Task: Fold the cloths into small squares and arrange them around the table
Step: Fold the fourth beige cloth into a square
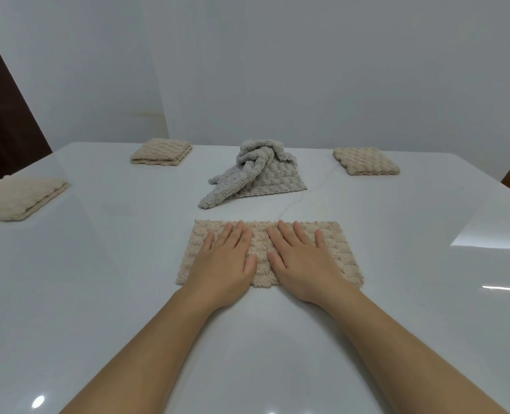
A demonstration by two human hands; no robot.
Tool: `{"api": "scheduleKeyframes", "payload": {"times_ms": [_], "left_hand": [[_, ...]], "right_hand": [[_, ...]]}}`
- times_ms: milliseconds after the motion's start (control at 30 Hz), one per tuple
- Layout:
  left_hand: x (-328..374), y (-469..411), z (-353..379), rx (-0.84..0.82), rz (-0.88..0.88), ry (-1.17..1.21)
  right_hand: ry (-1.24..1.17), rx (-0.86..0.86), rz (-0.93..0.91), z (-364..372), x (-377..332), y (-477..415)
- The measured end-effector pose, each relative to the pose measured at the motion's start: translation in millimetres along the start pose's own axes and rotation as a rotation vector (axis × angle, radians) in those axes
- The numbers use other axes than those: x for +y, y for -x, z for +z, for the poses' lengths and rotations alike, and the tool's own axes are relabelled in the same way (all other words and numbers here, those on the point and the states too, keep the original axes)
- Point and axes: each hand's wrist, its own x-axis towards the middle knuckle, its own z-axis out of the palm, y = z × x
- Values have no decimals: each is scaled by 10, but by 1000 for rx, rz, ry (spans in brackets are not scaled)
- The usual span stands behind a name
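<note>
Pressing flat on the rectangular beige cloth (344, 249), the left hand (226, 258) and right hand (301, 261) lay side by side, fingers straight and slightly spread. Wide white worktop (98, 294) stretched either side. A crumpled grey cloth (256, 174) sat just beyond. Folded beige squares lay apart: far-left square (161, 152), far-right square (365, 161), left-edge square (17, 198).

Plain room, white table (98, 294), bare walls (307, 70)
</note>
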Motion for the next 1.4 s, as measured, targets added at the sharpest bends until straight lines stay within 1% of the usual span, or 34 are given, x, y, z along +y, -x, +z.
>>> {"api": "scheduleKeyframes", "payload": {"times_ms": [367,533,633,733,833,900,967,1100,1133,1167,1233,1333,1400], "left_hand": [[-4,-6,18,11,-10,17],[-192,-9,-23,26,-168,50],[-295,-47,-50,17,-212,58],[-376,-167,-183,91,-288,-8],[-415,-300,-357,27,-371,-77],[-408,-390,-465,-45,-422,-1],[-411,-467,-546,-109,-476,178],[-530,-482,-618,-121,-601,623],[-556,-452,-610,-149,-633,706],[-570,-418,-593,-175,-650,741],[-590,-359,-535,-146,-639,632],[-591,-280,-394,5,-612,382],[-560,-197,-339,108,-601,210]], "right_hand": [[7,-3,-2,-1,0,2],[7,-35,-1,-22,1,0],[-22,-81,19,-97,-30,-46],[-50,-34,-2,-155,-160,-146],[-13,-40,-15,-71,-302,-206],[18,-50,2,5,-336,-219],[31,-41,10,28,-340,-215],[29,-24,5,33,-346,-188],[29,-20,6,37,-347,-184],[28,-18,7,42,-347,-184],[23,-26,13,38,-344,-191],[-16,-54,23,-11,-362,-227],[-37,-23,25,-22,-405,-247]]}}
